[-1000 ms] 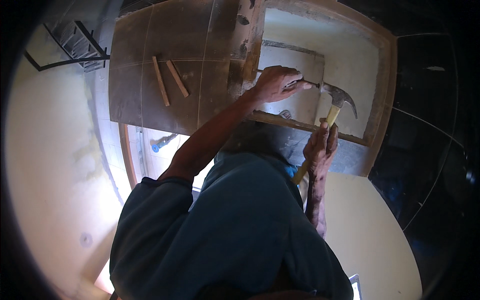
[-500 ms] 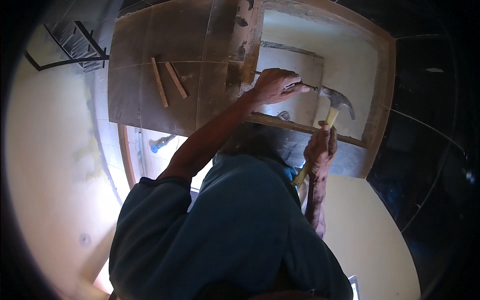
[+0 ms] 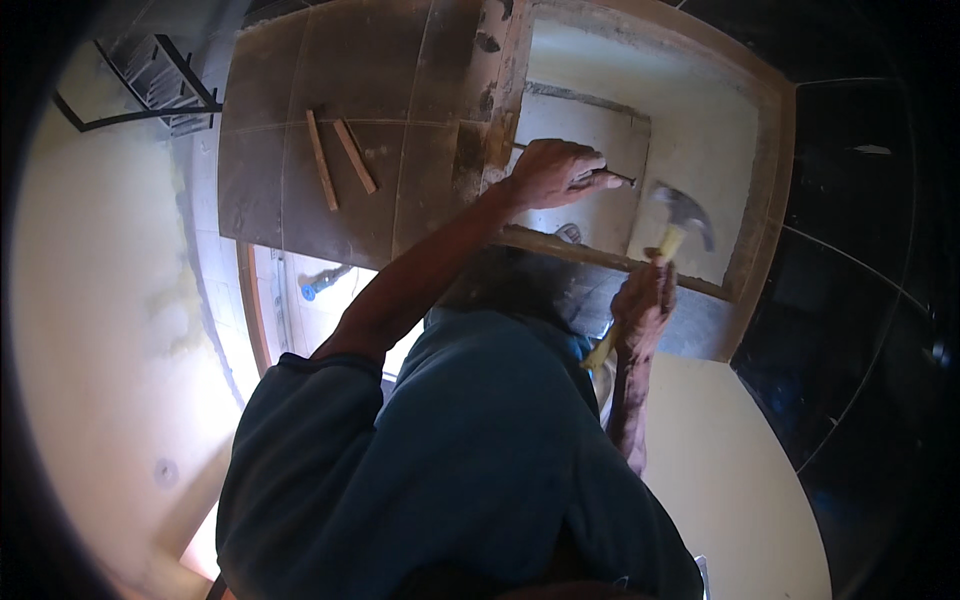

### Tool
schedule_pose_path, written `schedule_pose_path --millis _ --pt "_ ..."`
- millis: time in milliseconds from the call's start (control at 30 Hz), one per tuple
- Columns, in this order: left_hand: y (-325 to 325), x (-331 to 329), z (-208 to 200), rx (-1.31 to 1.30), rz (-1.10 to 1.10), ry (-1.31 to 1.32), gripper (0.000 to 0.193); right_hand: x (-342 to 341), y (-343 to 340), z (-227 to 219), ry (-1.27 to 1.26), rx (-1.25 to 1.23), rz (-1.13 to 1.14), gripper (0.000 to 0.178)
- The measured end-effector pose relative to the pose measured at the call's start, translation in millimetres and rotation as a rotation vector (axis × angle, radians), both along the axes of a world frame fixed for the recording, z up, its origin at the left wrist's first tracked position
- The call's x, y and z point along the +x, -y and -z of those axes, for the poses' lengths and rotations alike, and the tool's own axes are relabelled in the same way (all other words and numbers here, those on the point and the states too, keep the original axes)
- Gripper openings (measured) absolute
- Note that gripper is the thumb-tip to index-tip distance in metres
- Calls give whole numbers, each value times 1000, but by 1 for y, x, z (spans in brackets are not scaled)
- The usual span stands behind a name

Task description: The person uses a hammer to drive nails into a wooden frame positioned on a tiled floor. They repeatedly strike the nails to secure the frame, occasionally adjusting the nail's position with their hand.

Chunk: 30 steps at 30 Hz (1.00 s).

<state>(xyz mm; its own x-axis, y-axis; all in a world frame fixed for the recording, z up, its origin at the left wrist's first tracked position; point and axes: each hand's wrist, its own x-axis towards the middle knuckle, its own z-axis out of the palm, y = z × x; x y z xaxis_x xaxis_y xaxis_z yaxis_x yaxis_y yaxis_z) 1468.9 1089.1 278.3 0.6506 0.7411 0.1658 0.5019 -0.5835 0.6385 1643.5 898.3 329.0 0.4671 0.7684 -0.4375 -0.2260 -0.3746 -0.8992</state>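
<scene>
My left hand (image 3: 556, 174) is closed around a thin metal rod (image 3: 620, 179), which lies almost level. One end of the rod sticks out to the right. Its other end shows left of my knuckles, by the brown edge (image 3: 500, 140) of the rectangular opening. In my right hand (image 3: 642, 303) is a claw hammer (image 3: 672, 240) with a yellow handle, gripped partway along. The slightly blurred hammer head stands just right of the rod's end, with a small gap between them. The middle of the rod is hidden by my fingers.
Two narrow wooden strips (image 3: 322, 160) lie on the brown tiled counter (image 3: 255, 190) at left. A pale recess (image 3: 690, 130) sits inside the opening's frame. Black tiles (image 3: 850, 250) line the right side. Below the counter is a pipe with a blue valve (image 3: 309, 292). A black metal rack (image 3: 140, 115) is far left.
The hammer head has moved back to the right, away from the rod's end, which it was touching or nearly touching. My left hand and the rod have stayed in about the same place.
</scene>
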Motion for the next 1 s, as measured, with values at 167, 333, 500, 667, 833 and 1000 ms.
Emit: schedule_pose_path --millis 167,333,500,667,833,1000 --pt "-1 4 8 51 -9 26 52 -15 -15 -31 -238 -98 122 36" --pt "3 7 9 46 -13 39 52 -15 -18 -20 -231 0 383 37" --pt "4 0 5 18 27 -100 47 -8 -10 -21 -197 -98 16 37" --pt "4 2 9 -28 12 -125 54 -20 -14 -21 -236 -46 148 37" --pt "0 -5 0 -5 28 -62 55 -10 -8 -14 -286 -85 150 35" --pt "-5 5 -38 -15 -137 142 52 20 -5 -19 -269 -77 223 33"
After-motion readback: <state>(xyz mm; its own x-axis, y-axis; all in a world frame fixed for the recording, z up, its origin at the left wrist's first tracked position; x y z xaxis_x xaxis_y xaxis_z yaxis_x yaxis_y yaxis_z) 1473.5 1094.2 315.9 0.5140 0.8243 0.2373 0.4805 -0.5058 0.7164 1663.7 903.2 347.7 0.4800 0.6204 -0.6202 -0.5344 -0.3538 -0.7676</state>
